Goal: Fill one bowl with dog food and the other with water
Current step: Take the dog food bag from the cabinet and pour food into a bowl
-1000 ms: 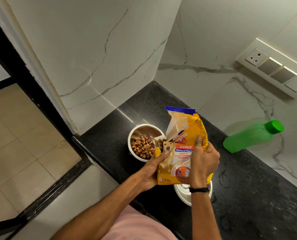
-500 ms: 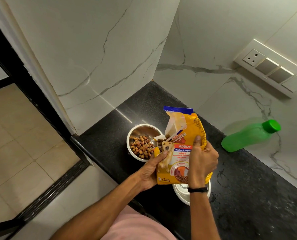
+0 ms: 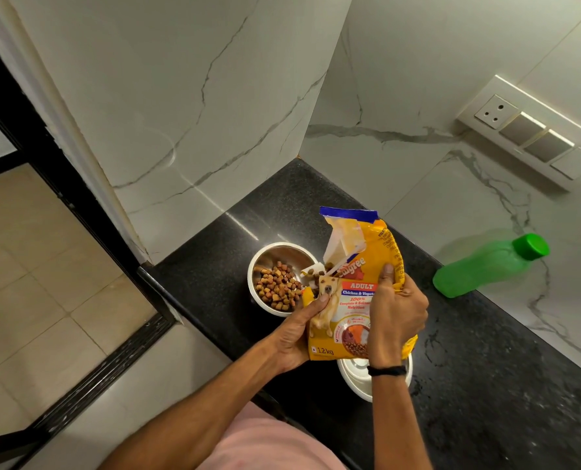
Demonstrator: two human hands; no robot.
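Dog food bag (image 3: 356, 293): yellow, mid-frame, tilted with its torn corner over the steel bowl (image 3: 275, 256) so kibble (image 3: 277, 288) drops in; bowl judged partly filled. Left hand (image 3: 295, 337): grip closed on the bag's lower left edge, steadying the spout. Right hand (image 3: 395, 312): grip closed on the bag's right side, carrying the weight. White bowl (image 3: 360, 378): below the bag, mostly hidden, contents unseen. Green bottle (image 3: 489, 266): right of frame, capped, leaning on the wall, apparently the water. Black tabletop (image 3: 485, 385) carries all.
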